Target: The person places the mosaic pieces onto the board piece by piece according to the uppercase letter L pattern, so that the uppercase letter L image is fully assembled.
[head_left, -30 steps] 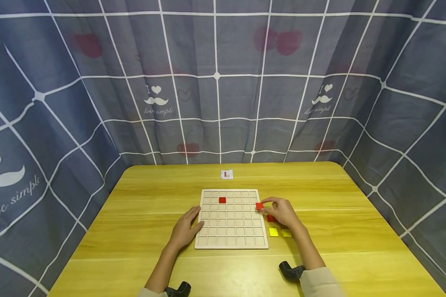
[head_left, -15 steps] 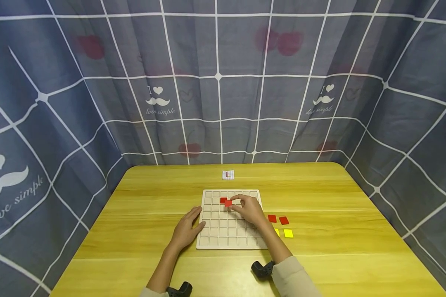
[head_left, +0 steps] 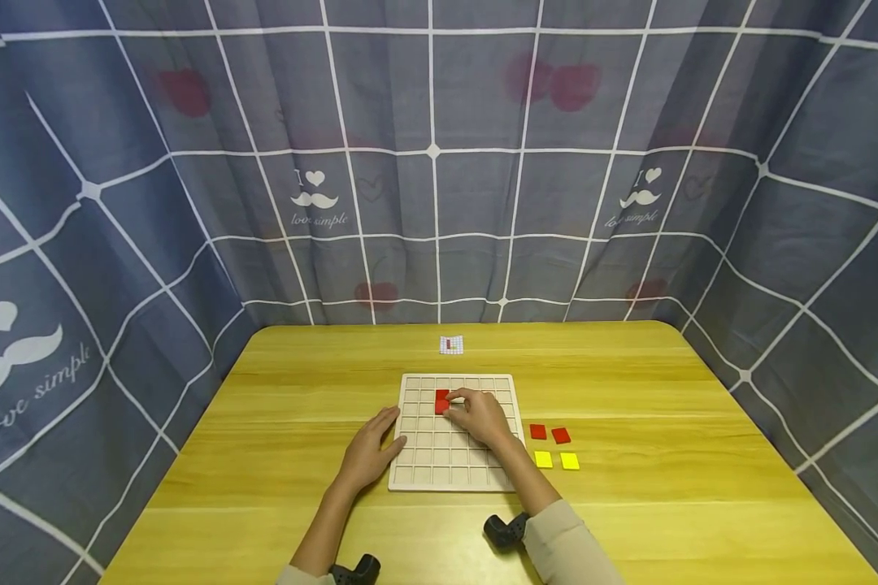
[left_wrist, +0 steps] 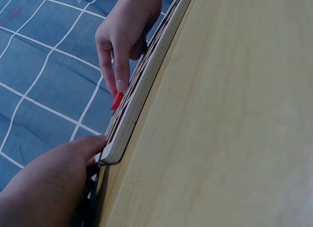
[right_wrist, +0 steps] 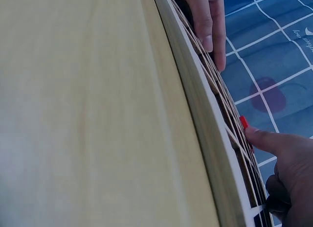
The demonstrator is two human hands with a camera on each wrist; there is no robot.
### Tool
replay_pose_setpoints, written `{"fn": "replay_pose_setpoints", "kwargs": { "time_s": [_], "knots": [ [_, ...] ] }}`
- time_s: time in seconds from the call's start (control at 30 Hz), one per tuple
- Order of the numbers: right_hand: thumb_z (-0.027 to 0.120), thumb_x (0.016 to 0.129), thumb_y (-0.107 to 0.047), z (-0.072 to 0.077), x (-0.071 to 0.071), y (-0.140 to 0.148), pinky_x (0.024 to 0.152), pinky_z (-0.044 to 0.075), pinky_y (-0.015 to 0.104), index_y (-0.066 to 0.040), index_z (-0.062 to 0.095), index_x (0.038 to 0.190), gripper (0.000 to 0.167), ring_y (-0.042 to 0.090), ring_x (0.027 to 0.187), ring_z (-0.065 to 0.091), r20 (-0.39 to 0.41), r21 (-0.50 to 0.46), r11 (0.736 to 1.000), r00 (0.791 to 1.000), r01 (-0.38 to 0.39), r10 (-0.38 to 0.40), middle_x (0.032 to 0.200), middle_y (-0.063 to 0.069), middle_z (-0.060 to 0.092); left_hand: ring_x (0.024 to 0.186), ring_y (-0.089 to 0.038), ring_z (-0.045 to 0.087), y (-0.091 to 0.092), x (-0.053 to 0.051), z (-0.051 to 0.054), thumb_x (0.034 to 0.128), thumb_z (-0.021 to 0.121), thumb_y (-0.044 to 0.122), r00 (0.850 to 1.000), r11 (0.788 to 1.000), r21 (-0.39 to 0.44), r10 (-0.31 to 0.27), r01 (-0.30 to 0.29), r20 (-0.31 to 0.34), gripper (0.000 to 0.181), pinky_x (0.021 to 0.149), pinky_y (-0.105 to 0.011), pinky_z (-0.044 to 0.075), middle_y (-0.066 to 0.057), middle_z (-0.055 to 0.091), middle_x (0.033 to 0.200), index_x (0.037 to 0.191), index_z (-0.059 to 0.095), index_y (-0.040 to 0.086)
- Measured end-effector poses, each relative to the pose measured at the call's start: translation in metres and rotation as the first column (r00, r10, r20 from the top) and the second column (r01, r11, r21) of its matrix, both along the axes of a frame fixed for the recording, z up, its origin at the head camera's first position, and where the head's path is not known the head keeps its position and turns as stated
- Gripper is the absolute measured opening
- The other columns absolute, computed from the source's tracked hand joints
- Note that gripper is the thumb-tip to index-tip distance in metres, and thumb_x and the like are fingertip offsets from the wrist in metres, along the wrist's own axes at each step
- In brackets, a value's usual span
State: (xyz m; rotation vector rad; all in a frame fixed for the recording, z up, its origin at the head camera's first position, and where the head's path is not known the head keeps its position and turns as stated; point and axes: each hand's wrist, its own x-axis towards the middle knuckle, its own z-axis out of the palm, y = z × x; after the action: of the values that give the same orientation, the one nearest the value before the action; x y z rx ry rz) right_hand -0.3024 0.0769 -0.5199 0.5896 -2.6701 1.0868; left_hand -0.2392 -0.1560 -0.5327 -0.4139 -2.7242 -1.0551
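Note:
A pale wooden grid board (head_left: 439, 474) lies on the table. Near its far side, one red square tile (head_left: 442, 395) sits in a cell. My right hand (head_left: 481, 417) reaches over the board and pinches a second red tile (head_left: 441, 408) between thumb and finger, directly below the first one. Seen from the left wrist, this pinched tile (left_wrist: 116, 101) stands tilted at the grid surface; whether it lies in a cell I cannot tell. My left hand (head_left: 366, 451) rests against the board's left edge, fingers extended and thumb on the rim.
Right of the board lie two loose red tiles (head_left: 537, 432) and two yellow tiles (head_left: 543, 460). Behind the board is a small printed grid card (head_left: 450, 345). A grey checked curtain (head_left: 483, 187) hangs behind and beside the wooden table (head_left: 322, 357).
From the board's right edge, my right hand has carried the red tile leftward and lowered it beside the seated red one. My left hand has stayed on the left edge.

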Motion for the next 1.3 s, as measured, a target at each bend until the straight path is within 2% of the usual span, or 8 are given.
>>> {"fn": "replay_pose_setpoints", "kwargs": {
  "time_s": [0.2, 0.4, 0.7, 0.9, 1.03, 1.17, 1.3],
  "knots": [
    [0.074, 0.078, -0.029, 0.001, 0.000, 0.001, 0.037, 0.021, 0.020, -0.014, 0.071, 0.101, 0.027, 0.004, 0.043, 0.022, -0.005, 0.024, 1.000, 1.000, -0.006, 0.006, 0.047, -0.009, 0.032, 0.130, -0.032, 0.034, 0.000, 0.000, 0.000, 0.0886, 0.062, 0.029, 1.000, 1.000, 0.002, 0.002, -0.002, 0.011, 0.055, 0.103, -0.052, 0.029, -0.010, 0.042, 0.140, 0.136, 0.046, 0.006],
    [0.072, 0.080, -0.031, 0.001, 0.002, 0.008, 0.038, 0.022, 0.020, -0.014, 0.070, 0.105, 0.030, 0.003, 0.043, 0.021, -0.019, 0.043, 0.998, 0.999, -0.042, 0.043, 0.046, -0.010, 0.031, 0.129, -0.033, 0.035, 0.001, 0.000, 0.001, 0.0884, 0.062, 0.029, 1.000, 1.000, 0.007, 0.000, 0.000, 0.000, 0.056, 0.103, -0.053, 0.029, -0.010, 0.042, 0.140, 0.136, 0.046, 0.006],
    [0.074, 0.079, -0.024, 0.010, 0.012, 0.035, 0.039, 0.019, 0.020, -0.012, 0.072, 0.101, 0.025, 0.004, 0.042, 0.019, 0.006, -0.119, 0.993, 1.000, -0.027, 0.028, 0.045, -0.010, 0.026, 0.123, -0.040, 0.041, 0.000, 0.003, 0.000, 0.0905, 0.058, 0.032, 0.994, 1.000, -0.009, -0.019, 0.019, -0.111, 0.054, 0.096, -0.057, 0.034, -0.017, 0.047, 0.134, 0.133, 0.048, 0.001],
    [0.073, 0.080, -0.024, 0.022, 0.024, 0.064, 0.040, 0.019, 0.019, -0.010, 0.071, 0.102, 0.027, 0.004, 0.042, 0.020, 0.009, -0.162, 0.987, 1.000, -0.019, 0.021, 0.046, -0.008, 0.027, 0.126, -0.037, 0.038, 0.000, 0.001, -0.001, 0.0891, 0.061, 0.030, 0.998, 1.000, -0.001, -0.005, 0.005, -0.055, 0.054, 0.099, -0.055, 0.032, -0.015, 0.045, 0.137, 0.134, 0.048, 0.002],
    [0.073, 0.080, -0.025, 0.027, 0.031, 0.091, 0.039, 0.020, 0.019, -0.009, 0.071, 0.104, 0.029, 0.003, 0.041, 0.020, 0.008, -0.156, 0.988, 1.000, 0.006, -0.005, 0.046, -0.007, 0.029, 0.128, -0.035, 0.037, 0.000, 0.000, -0.002, 0.0888, 0.061, 0.029, 1.000, 1.000, -0.011, 0.003, -0.003, -0.024, 0.054, 0.101, -0.054, 0.031, -0.013, 0.044, 0.139, 0.135, 0.047, 0.004],
    [0.073, 0.080, -0.024, 0.026, 0.036, 0.119, 0.037, 0.021, 0.022, -0.008, 0.070, 0.106, 0.031, 0.004, 0.040, 0.020, 0.005, -0.156, 0.987, 0.999, 0.034, -0.034, 0.046, -0.006, 0.029, 0.128, -0.035, 0.036, 0.000, 0.000, -0.001, 0.0883, 0.062, 0.028, 1.000, 1.000, 0.001, 0.003, -0.003, -0.011, 0.054, 0.101, -0.054, 0.031, -0.013, 0.043, 0.139, 0.135, 0.047, 0.005],
    [0.074, 0.078, -0.028, 0.021, 0.040, 0.144, 0.036, 0.021, 0.022, -0.009, 0.069, 0.107, 0.035, 0.005, 0.040, 0.021, 0.063, -0.163, 0.984, 0.996, 0.067, -0.057, 0.047, -0.005, 0.029, 0.128, -0.034, 0.036, 0.000, 0.000, 0.000, 0.0883, 0.062, 0.029, 1.000, 1.000, 0.001, 0.001, -0.001, 0.005, 0.055, 0.101, -0.053, 0.031, -0.012, 0.043, 0.139, 0.136, 0.046, 0.006]
  ]
}}
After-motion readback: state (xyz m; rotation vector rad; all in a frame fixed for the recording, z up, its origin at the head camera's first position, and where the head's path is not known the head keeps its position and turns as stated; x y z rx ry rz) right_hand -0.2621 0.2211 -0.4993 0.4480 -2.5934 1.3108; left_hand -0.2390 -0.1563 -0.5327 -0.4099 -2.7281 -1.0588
